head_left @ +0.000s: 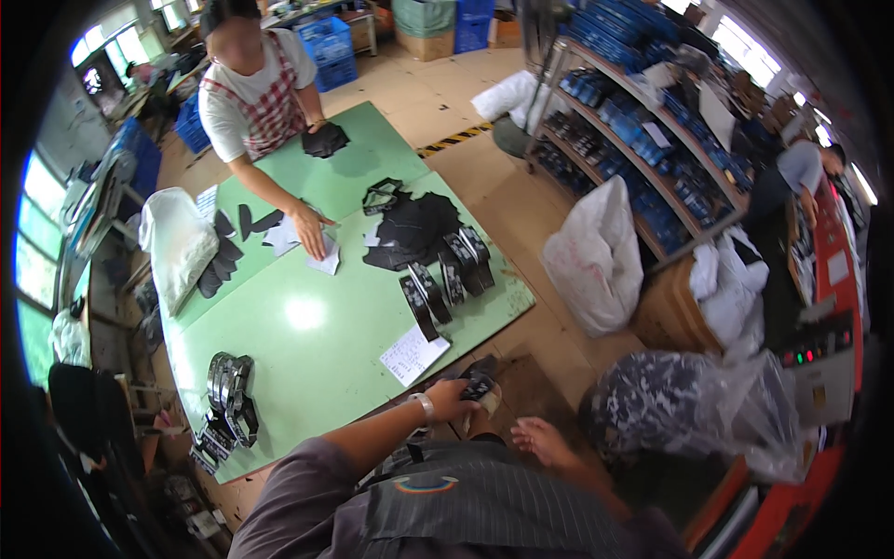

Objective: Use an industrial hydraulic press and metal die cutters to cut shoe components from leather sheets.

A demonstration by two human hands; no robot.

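**Sorting black cut pieces at a green desk: a small bundle in hand below the near edge**

The wearer's left hand (pixel 453 399), a watch at its wrist, is held just below the near edge of the green desk (pixel 307 345). Its grip is clamped on a small bundle of black cut pieces (pixel 480 384), which sits off the desk surface, over the brown floor. The right hand (pixel 540 440) hangs beside it with fingers spread apart and nothing in them; it touches no object.

On the desk, several groups already lie arranged. Four fanned rows of black strips (pixel 447 279) stand side by side near the right edge, just in front of a loose heap of black sheet pieces (pixel 414 228). A white paper slip (pixel 413 354) lies at the near edge, close to the left hand. A further stack of banded black pieces (pixel 228 396) rests at the near left corner.

Judged from this layout, part of the sorting appears complete, since the rows are laid out in order, while the loose heap and the bundle in hand remain to be placed.

Across the desk, a co-worker's hand (pixel 312 240) presses on white paper pieces (pixel 300 244), with more dark shapes (pixel 326 140) farther back. A white sack (pixel 596 256) and blue-stocked shelving (pixel 643 140) stand to the right.
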